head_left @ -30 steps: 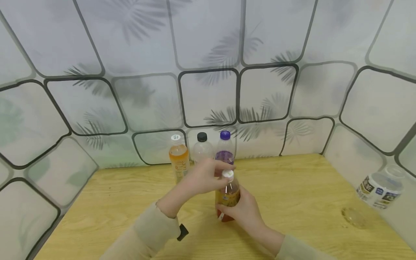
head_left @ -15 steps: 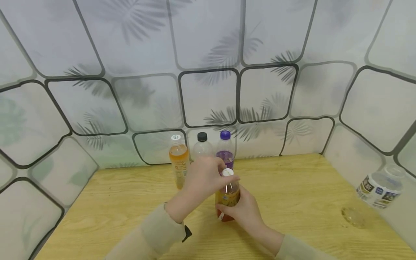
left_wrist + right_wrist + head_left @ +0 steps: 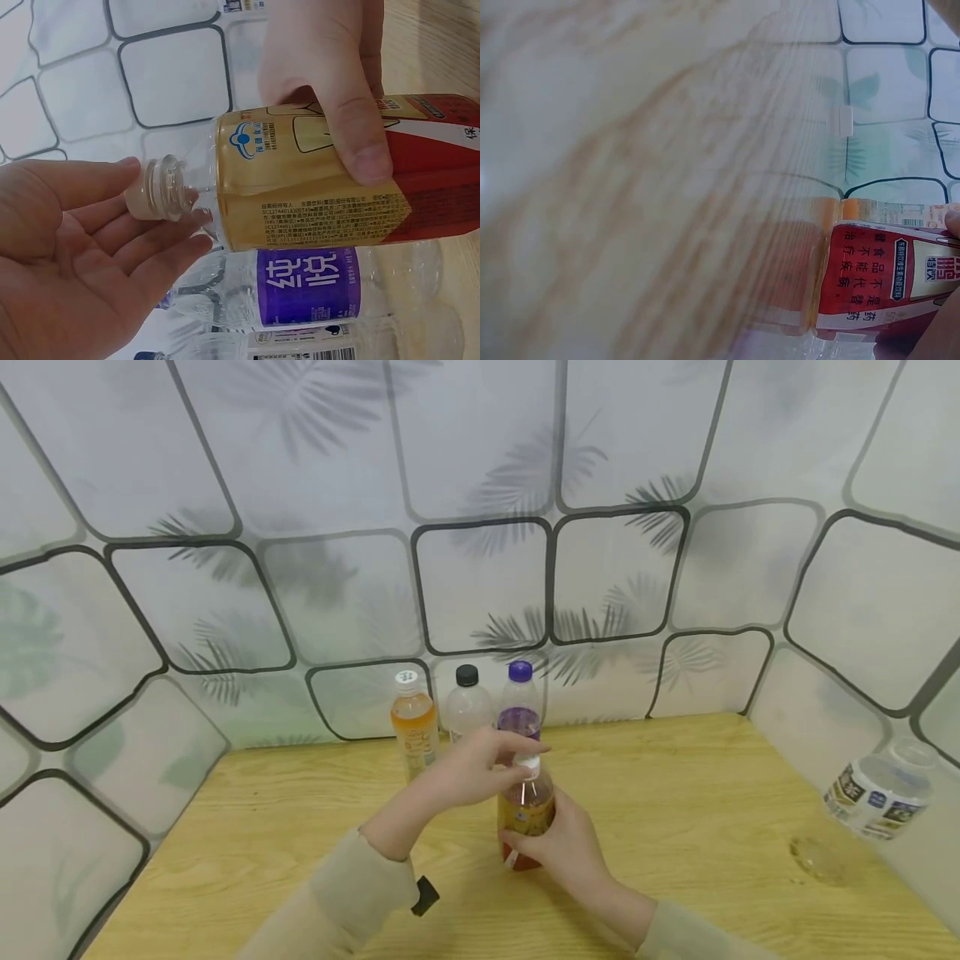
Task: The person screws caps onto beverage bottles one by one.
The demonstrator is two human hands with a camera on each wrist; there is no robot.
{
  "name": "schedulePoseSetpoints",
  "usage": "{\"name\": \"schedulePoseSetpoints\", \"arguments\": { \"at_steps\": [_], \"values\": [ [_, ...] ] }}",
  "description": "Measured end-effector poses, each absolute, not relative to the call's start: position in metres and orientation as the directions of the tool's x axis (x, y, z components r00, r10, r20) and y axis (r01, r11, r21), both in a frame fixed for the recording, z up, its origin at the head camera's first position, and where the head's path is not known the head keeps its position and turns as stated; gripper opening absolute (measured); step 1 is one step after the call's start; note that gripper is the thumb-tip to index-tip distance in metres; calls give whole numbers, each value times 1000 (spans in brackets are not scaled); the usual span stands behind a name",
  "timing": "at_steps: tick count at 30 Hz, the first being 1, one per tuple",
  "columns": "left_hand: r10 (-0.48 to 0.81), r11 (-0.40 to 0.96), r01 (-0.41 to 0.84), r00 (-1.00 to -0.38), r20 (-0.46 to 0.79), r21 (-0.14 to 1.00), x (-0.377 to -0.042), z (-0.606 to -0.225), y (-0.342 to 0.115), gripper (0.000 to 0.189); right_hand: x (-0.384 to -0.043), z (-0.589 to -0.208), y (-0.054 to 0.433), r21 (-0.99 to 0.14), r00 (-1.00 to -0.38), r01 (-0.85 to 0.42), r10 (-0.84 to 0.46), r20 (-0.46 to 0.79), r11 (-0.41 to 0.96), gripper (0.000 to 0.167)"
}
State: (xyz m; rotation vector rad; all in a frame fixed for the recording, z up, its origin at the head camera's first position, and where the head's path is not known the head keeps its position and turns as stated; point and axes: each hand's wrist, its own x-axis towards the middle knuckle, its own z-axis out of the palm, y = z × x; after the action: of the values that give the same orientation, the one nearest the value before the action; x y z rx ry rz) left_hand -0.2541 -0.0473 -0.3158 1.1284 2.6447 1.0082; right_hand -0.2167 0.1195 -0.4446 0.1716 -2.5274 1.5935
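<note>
A bottle [image 3: 527, 810] with a gold and red label and reddish drink stands upright on the table. My right hand [image 3: 570, 852] grips its lower body, thumb across the label in the left wrist view. My left hand [image 3: 472, 768] is at the white bottle cap [image 3: 528, 766], thumb on one side and fingers on the other. In the left wrist view, clear neck rings show beside the cap [image 3: 144, 192], and the left fingers [image 3: 161, 255] are fairly extended behind it. The right wrist view shows the bottle's red lower label [image 3: 862, 277].
Behind the hands stand a bottle of orange drink [image 3: 415, 727], a clear bottle with a black cap [image 3: 468, 703] and a purple-labelled bottle [image 3: 519, 697]. An uncapped clear bottle [image 3: 873, 802] is at the right of the wooden table [image 3: 675, 818], near the patterned wall [image 3: 480, 585].
My left hand turned over the cap with its fingers curling down, then turned back to about its earlier pose. The right hand and the bottle have stayed in place.
</note>
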Motion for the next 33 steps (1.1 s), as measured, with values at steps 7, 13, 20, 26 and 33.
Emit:
{"name": "schedulePoseSetpoints", "arguments": {
  "at_steps": [7, 13, 20, 26, 33],
  "values": [
    [476, 669, 568, -823, 311, 480, -239, -318, -36, 56, -217, -446, 120, -878, -982, -178, -18, 189, 445, 66],
    [345, 882, 460, -775, 530, 99, -233, -325, -24, 61, -217, -445, 120, -887, -983, -168, -10, 181, 431, 63],
    [386, 827, 517, -807, 447, 219, -238, -321, -26, 46, -217, -445, 120, -888, -986, -157, -11, 168, 433, 67],
    [532, 616, 604, -793, 298, 506, -251, -320, -38, 19, -217, -445, 121, -882, -983, -171, -17, 182, 439, 68],
    [553, 549, 573, -795, 250, 609, -250, -325, -42, 33, -217, -447, 121, -882, -983, -175, -23, 183, 438, 67]
  ]
}}
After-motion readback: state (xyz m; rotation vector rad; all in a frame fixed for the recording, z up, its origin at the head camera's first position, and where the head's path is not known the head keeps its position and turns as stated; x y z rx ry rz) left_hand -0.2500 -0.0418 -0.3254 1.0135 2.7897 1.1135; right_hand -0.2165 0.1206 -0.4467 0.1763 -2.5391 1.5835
